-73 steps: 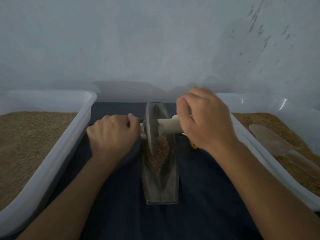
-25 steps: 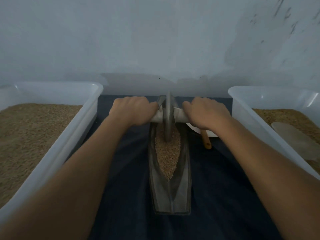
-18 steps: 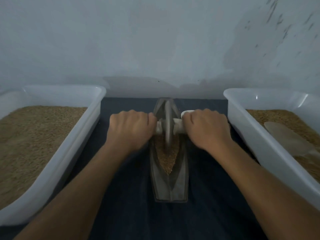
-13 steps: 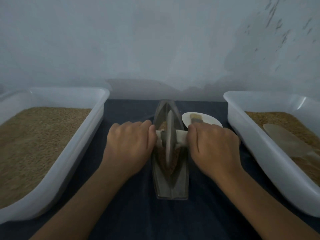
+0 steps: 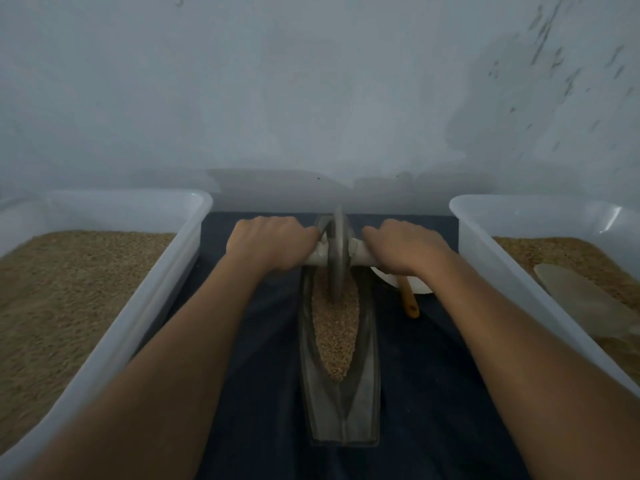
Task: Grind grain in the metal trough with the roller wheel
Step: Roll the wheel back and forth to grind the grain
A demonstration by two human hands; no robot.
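Both my arms are stretched forward over the dark cloth (image 5: 263, 393).

Trough (image 5: 341, 403): long, boat-shaped, metal, lying on the cloth with its near end toward me and its far end close to the wall (image 5: 311, 98). Grain (image 5: 335, 334) fills its middle and far part in a pointed patch; the near end shows bare metal.

Wheel (image 5: 337, 251): upright on edge, standing in the far part of the trough, lower rim down in the grain. A pale handle (image 5: 360, 256) runs through its centre, out to both sides.

Left hand (image 5: 268, 245): fingers curled tight around the left end of the handle, knuckles up, just beside the wheel. Right hand (image 5: 403, 249): fingers likewise wrapped around the right end, thumb side toward the wheel. Both hands touch the handle only; neither touches the trough.

Left bin (image 5: 166, 271): white plastic, on my left, filled with brown grain nearly to the rim. Right bin (image 5: 491, 271): same kind, on my right, also holding grain, with a flat pale scoop (image 5: 588, 303) lying on top of it.

Between the trough and the right bin, partly hidden under my right wrist: a white dish (image 5: 415, 287) and an orange stick-like handle (image 5: 410, 303) pointing toward me. What it belongs to I cannot tell.
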